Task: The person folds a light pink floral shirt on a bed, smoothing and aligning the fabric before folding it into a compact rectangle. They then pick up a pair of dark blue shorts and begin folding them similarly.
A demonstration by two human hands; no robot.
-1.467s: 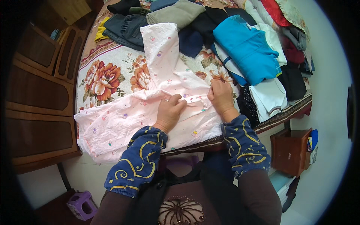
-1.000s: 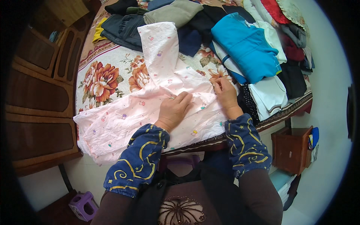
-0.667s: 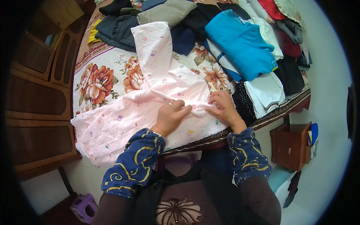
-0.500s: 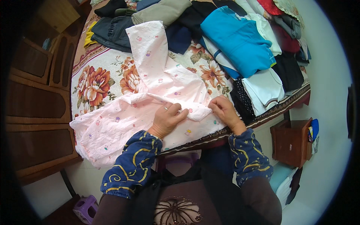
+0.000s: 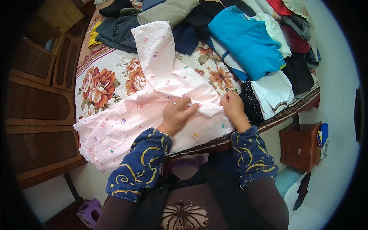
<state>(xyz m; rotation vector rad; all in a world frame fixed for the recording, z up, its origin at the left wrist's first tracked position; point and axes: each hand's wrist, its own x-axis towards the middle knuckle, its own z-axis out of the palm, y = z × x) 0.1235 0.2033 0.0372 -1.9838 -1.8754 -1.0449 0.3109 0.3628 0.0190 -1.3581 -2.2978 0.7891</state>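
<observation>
Pale pink pants [image 5: 115,119] with small coloured figures lie spread at the near edge of the bed, one leg pointing away and the other to the left. My left hand [image 5: 177,115] is closed on a fold of the cloth near the waist end, thumb and fingers pinched together. At the right end of the same edge, my right hand [image 5: 233,107] has its fingers curled in a pinch at the corner of the pants. Part of the cloth under both hands is hidden.
A folded blue garment [image 5: 247,44] and a white one [image 5: 273,92] are piled at the right. Dark jeans [image 5: 117,34] and beige folded cloth [image 5: 166,11] lie at the back. Brown cabinets [image 5: 40,103] flank the left; a wooden nightstand [image 5: 299,147] stands right.
My right hand has moved slightly away from me along the corner of the pants. My left hand stays on the fold, a little farther forward. The whole view has shifted slightly.
</observation>
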